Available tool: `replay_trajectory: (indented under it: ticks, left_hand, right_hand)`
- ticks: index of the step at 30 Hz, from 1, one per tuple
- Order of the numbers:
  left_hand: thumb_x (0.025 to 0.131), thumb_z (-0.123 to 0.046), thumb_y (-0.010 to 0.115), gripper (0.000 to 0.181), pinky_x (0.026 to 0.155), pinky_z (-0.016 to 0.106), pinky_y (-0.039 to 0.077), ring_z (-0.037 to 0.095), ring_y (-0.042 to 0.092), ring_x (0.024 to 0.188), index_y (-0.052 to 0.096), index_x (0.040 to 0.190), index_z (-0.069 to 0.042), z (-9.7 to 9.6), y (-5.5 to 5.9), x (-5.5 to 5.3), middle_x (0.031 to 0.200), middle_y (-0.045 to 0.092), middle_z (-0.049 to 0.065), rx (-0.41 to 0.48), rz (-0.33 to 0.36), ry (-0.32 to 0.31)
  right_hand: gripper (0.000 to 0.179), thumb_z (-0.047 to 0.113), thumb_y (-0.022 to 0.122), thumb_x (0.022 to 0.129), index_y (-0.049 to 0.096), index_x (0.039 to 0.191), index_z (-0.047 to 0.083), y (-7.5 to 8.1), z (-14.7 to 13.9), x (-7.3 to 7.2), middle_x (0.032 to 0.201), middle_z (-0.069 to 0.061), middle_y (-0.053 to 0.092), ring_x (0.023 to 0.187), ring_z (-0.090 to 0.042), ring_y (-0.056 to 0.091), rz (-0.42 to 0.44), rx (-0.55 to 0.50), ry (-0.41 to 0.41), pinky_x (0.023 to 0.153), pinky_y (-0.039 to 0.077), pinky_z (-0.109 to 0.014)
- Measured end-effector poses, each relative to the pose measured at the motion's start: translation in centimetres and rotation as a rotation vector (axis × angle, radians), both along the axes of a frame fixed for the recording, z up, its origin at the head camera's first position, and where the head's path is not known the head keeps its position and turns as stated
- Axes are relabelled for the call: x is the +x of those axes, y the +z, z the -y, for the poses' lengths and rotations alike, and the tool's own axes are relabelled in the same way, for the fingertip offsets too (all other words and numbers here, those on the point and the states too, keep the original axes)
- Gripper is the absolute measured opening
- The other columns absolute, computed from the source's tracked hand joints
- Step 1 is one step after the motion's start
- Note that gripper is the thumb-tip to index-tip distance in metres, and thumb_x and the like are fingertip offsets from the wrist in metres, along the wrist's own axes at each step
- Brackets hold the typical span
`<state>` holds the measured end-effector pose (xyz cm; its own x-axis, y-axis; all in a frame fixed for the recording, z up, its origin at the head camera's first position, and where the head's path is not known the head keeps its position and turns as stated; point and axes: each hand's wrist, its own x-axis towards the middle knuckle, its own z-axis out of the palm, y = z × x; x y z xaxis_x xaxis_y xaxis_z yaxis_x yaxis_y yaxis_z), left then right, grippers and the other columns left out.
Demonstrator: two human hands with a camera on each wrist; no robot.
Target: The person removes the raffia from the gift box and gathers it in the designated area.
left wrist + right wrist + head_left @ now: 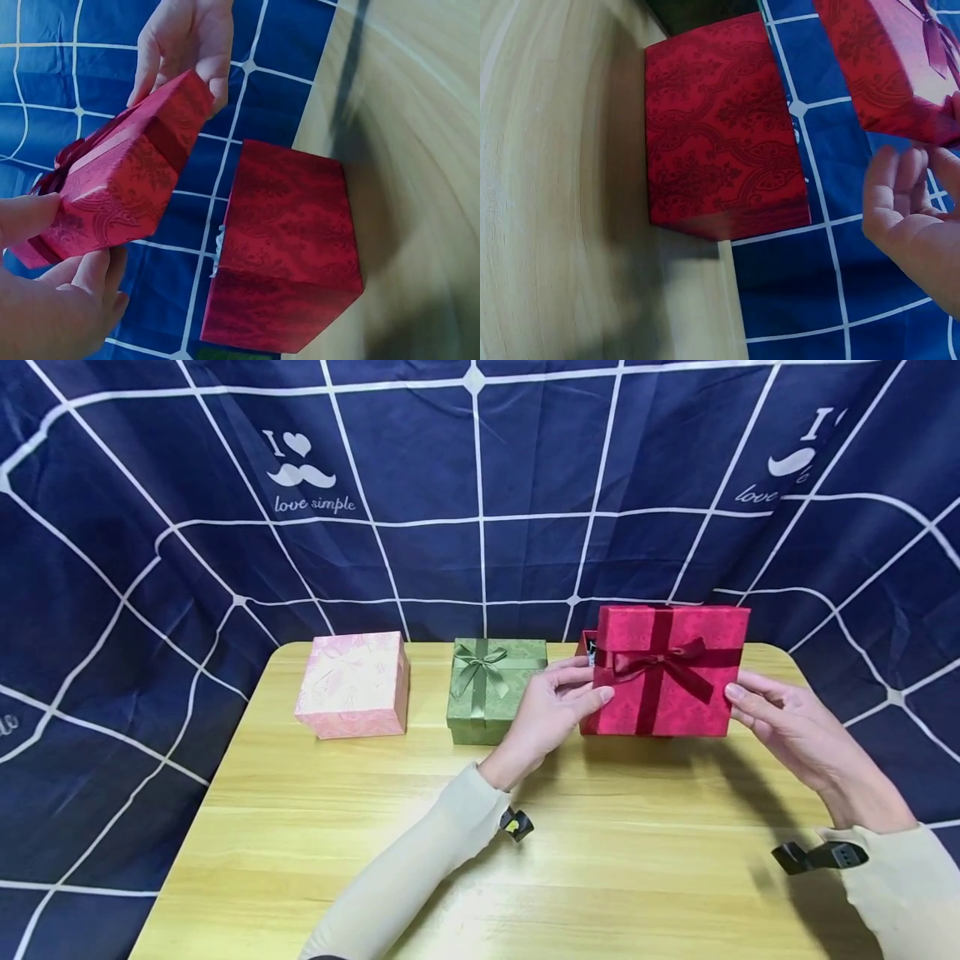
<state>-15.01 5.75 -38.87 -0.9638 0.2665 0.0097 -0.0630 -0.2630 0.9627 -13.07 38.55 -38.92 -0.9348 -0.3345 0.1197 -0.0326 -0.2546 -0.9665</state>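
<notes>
A red gift-box lid (697, 710) with a dark red ribbon bow is raised and tilted, its top turned toward me. My left hand (551, 706) pinches its left edge, thumb in front and fingers beneath. At the opposite edge my right hand (802, 739) holds the lid between thumb and fingers. Behind it, mostly hidden in the head view, stands the matching red box (289, 217), uncovered. Both wrist views show a gap between box and lid. Something whitish (219, 251) peeks over the box's rim; the rest of the inside is hidden.
Left of the red box stands a green gift box (510, 685) with a green bow, close to my left hand. A pink patterned box (352, 685) sits farther left. All are near the back of the wooden table (600, 860), before a blue checked cloth (420, 560).
</notes>
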Motion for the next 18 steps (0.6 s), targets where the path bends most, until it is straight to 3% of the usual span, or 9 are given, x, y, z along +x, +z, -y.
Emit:
replay_trajectory:
  ticks: [2,5,9,11,14,15,18]
  left_hand:
    - [0.096,0.002,0.083,0.037,0.098,0.026,0.057,0.022,0.071,0.123,0.072,0.129,0.014,0.1,0.2,0.1,0.147,0.060,0.010,-0.026,-0.025,0.005]
    - [0.096,-0.005,0.085,0.040,0.095,0.022,0.056,0.014,0.070,0.112,0.074,0.132,0.008,0.4,0.4,0.5,0.136,0.062,0.004,-0.169,-0.098,0.028]
    - [0.098,-0.015,0.085,0.046,0.065,0.022,0.044,0.009,0.060,0.081,0.074,0.140,-0.002,1.1,0.3,0.8,0.102,0.069,0.000,-0.297,-0.171,0.014]
    - [0.100,-0.015,0.083,0.049,0.054,0.023,0.034,0.010,0.062,0.069,0.069,0.146,-0.003,1.4,0.2,0.8,0.085,0.073,0.002,-0.251,-0.157,-0.041]
    - [0.104,-0.012,0.078,0.055,0.048,0.021,0.040,0.014,0.073,0.064,0.059,0.155,-0.002,1.8,0.1,0.8,0.078,0.078,0.008,-0.143,-0.114,-0.131]
    - [0.105,-0.012,0.077,0.057,0.051,0.021,0.046,0.019,0.076,0.067,0.056,0.157,-0.002,1.8,0.1,0.8,0.081,0.080,0.011,-0.123,-0.111,-0.152]
    - [0.105,-0.008,0.075,0.057,0.078,0.020,0.057,0.023,0.080,0.076,0.055,0.159,-0.004,2.0,0.0,0.8,0.090,0.082,0.010,-0.109,-0.115,-0.162]
  right_hand:
    - [0.046,-0.012,0.039,0.112,0.072,0.140,0.005,0.1,0.0,0.2,0.130,-0.005,0.076,0.109,-0.015,0.073,-0.019,0.040,-0.006,0.097,0.052,-0.022]
    - [0.040,-0.013,0.041,0.112,0.074,0.130,0.001,0.3,0.1,0.6,0.110,-0.003,0.075,0.094,-0.013,0.068,-0.042,0.106,-0.030,0.086,0.050,-0.022]
    - [0.030,-0.014,0.043,0.111,0.070,0.113,-0.002,0.6,0.2,0.9,0.089,-0.002,0.064,0.080,-0.014,0.056,-0.061,0.170,-0.035,0.072,0.044,-0.026]
    - [0.030,-0.015,0.042,0.111,0.069,0.110,-0.003,0.8,0.3,1.0,0.088,-0.004,0.067,0.077,-0.014,0.058,-0.070,0.175,-0.017,0.070,0.046,-0.026]
    - [0.031,-0.016,0.040,0.111,0.070,0.114,-0.007,1.1,0.2,1.2,0.093,-0.009,0.075,0.077,-0.015,0.065,-0.085,0.173,0.017,0.077,0.050,-0.024]
    - [0.033,-0.017,0.040,0.111,0.070,0.119,-0.008,1.2,0.1,1.3,0.097,-0.012,0.078,0.078,-0.016,0.069,-0.089,0.173,0.029,0.080,0.052,-0.024]
    - [0.038,-0.019,0.038,0.110,0.066,0.134,-0.010,1.4,-0.1,1.5,0.111,-0.018,0.080,0.090,-0.021,0.076,-0.105,0.182,0.065,0.093,0.053,-0.023]
